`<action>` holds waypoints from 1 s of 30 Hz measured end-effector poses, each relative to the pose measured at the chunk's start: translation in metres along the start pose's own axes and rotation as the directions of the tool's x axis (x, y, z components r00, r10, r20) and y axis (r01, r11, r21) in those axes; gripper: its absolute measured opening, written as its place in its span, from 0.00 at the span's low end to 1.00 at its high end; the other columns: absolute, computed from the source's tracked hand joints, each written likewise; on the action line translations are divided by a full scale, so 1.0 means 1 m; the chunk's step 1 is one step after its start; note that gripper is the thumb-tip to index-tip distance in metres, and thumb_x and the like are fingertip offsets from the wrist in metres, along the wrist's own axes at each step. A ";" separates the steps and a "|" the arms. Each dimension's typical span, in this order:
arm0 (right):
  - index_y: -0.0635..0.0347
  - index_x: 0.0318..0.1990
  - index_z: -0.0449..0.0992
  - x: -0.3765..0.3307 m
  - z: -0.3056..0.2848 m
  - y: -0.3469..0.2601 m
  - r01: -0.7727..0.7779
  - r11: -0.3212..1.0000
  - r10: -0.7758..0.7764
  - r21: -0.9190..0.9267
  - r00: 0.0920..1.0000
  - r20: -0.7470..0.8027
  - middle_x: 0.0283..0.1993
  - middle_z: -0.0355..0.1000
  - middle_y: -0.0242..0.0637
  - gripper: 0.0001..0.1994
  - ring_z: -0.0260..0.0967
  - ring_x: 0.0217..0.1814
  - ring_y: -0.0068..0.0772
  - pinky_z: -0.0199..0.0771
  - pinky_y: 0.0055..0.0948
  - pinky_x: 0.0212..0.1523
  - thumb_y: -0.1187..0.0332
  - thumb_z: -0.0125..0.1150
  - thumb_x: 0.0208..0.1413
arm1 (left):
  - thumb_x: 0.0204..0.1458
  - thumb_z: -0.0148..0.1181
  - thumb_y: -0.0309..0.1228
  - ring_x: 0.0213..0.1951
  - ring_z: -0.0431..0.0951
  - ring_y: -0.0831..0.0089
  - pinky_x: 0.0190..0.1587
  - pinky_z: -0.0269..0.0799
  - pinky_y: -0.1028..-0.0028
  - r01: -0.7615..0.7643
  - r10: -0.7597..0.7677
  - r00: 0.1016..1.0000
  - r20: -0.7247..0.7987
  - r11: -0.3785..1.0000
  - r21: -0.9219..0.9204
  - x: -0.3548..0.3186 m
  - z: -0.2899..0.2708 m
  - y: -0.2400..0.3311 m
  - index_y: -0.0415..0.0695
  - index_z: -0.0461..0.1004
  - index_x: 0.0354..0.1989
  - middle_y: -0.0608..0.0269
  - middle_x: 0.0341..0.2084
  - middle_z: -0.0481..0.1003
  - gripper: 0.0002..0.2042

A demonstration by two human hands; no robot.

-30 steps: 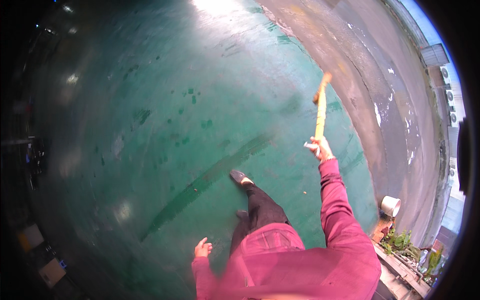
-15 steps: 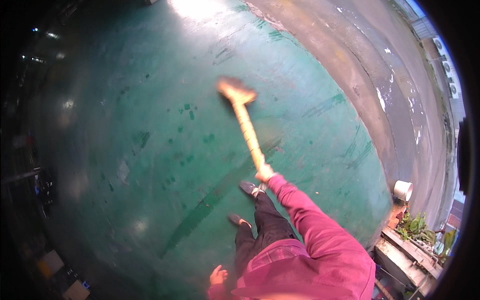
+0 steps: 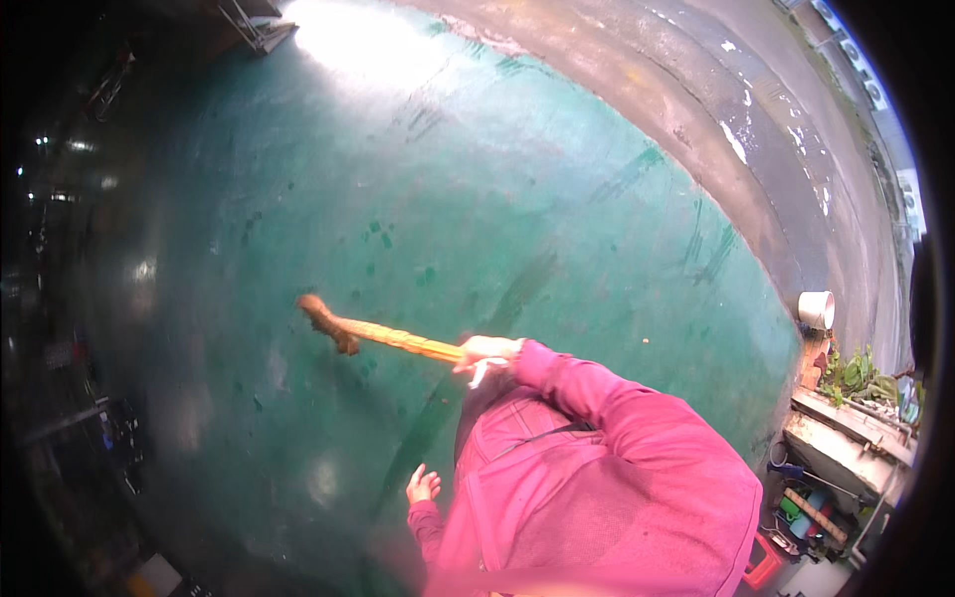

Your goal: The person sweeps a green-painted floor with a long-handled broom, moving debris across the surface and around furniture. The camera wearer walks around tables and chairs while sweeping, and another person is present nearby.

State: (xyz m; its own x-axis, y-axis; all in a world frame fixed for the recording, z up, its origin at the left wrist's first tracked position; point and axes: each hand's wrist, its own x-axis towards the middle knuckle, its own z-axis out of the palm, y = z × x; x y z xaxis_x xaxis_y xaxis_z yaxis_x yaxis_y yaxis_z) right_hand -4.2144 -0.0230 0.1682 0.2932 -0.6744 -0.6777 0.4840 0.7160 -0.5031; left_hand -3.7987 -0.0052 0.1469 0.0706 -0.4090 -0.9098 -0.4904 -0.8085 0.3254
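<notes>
My right hand [image 3: 487, 355] is closed round the end of a broom [image 3: 398, 339] with a yellow, ringed handle and a brown head. The broom points to the left across my front. Its head is over the green floor [image 3: 328, 219]; whether it touches the floor I cannot tell. Low in the view, my left hand [image 3: 424, 486] hangs at my side, holding nothing, its fingers apart. Both sleeves are dark pink. My legs and feet are hidden under my jacket.
A wet grey paved strip [image 3: 756, 129] borders the floor at the right. A white bucket [image 3: 816, 309] stands by plants [image 3: 858, 378] and a ledge. Below lie tools and a red crate [image 3: 764, 562]. A metal frame [image 3: 257, 28] stands at the far left.
The broom has swung from pointing ahead to pointing left, its head now nearer me. My right arm has bent in across my body. My left hand has come up slightly.
</notes>
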 end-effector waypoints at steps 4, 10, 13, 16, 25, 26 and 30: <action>0.56 0.33 0.61 -0.078 -0.067 -0.014 0.054 0.857 -0.010 0.513 0.996 -0.088 0.15 0.52 0.24 0.09 0.48 0.10 0.16 0.50 0.14 0.12 0.77 0.53 0.46 | 0.44 0.47 0.21 0.29 0.74 0.73 0.27 0.69 0.77 0.076 -0.076 0.997 0.002 0.996 -0.053 0.042 -0.029 -0.002 0.45 0.60 0.52 0.59 0.32 0.73 0.23; 0.44 0.48 0.53 -0.158 -0.137 0.018 0.560 0.587 -0.097 0.585 0.765 -0.636 0.17 0.52 0.28 0.28 0.46 0.08 0.18 0.49 0.18 0.10 0.83 0.53 0.40 | 0.43 0.46 0.20 0.28 0.73 0.74 0.29 0.68 0.81 -0.038 -0.030 0.990 0.138 0.886 0.462 0.090 -0.025 0.072 0.38 0.60 0.51 0.58 0.31 0.74 0.22; 0.43 0.49 0.52 -0.158 -0.209 -0.004 0.684 0.615 -0.029 0.393 0.518 -0.855 0.18 0.52 0.30 0.30 0.48 0.09 0.20 0.51 0.20 0.08 0.83 0.52 0.39 | 0.45 0.45 0.21 0.28 0.74 0.74 0.29 0.70 0.78 0.010 -0.038 0.996 0.086 0.951 0.310 0.090 0.000 0.161 0.42 0.60 0.52 0.59 0.30 0.74 0.22; 0.49 0.45 0.52 -0.171 -0.326 -0.058 0.742 0.624 -0.027 0.245 0.333 -0.943 0.18 0.52 0.33 0.25 0.49 0.09 0.21 0.54 0.21 0.07 0.83 0.49 0.38 | 0.46 0.45 0.22 0.30 0.74 0.72 0.30 0.71 0.74 -0.002 -0.013 0.999 0.040 0.934 0.356 0.094 0.059 0.256 0.45 0.61 0.52 0.59 0.31 0.73 0.21; 0.67 0.28 0.59 -0.083 -0.595 -0.191 0.667 0.624 0.082 0.407 0.462 -0.883 0.16 0.56 0.37 0.05 0.48 0.05 0.24 0.51 0.21 0.05 0.73 0.42 0.45 | 0.50 0.43 0.23 0.34 0.74 0.75 0.34 0.69 0.78 -0.334 0.225 0.932 0.283 0.836 0.435 0.041 0.240 0.434 0.46 0.64 0.50 0.59 0.34 0.73 0.17; 0.66 0.28 0.60 -0.050 -0.603 -0.205 0.692 0.619 0.062 0.371 0.429 -0.901 0.16 0.57 0.37 0.05 0.48 0.04 0.25 0.51 0.22 0.04 0.72 0.42 0.46 | 0.51 0.43 0.24 0.35 0.73 0.75 0.34 0.69 0.78 -0.383 0.255 0.907 0.336 0.832 0.402 0.034 0.249 0.438 0.46 0.64 0.50 0.60 0.34 0.73 0.17; 0.67 0.33 0.63 0.080 -0.583 -0.249 0.135 0.985 -0.140 -0.107 0.271 -0.952 0.22 0.66 0.46 0.12 0.67 0.21 0.41 0.70 0.35 0.23 0.74 0.49 0.37 | 0.50 0.43 0.25 0.35 0.73 0.76 0.33 0.69 0.77 -0.185 0.098 0.975 0.201 0.860 0.477 0.022 0.253 0.427 0.46 0.64 0.50 0.61 0.33 0.73 0.17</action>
State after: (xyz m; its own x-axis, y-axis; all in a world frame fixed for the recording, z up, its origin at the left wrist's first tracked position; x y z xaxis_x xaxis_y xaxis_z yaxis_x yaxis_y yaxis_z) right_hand -4.7925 -0.1503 -0.0737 -0.7734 -0.1117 -0.6240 0.4286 0.6331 -0.6445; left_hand -4.2257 -0.2522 0.2003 -0.1539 -0.3924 -0.9068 -0.8485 -0.4177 0.3247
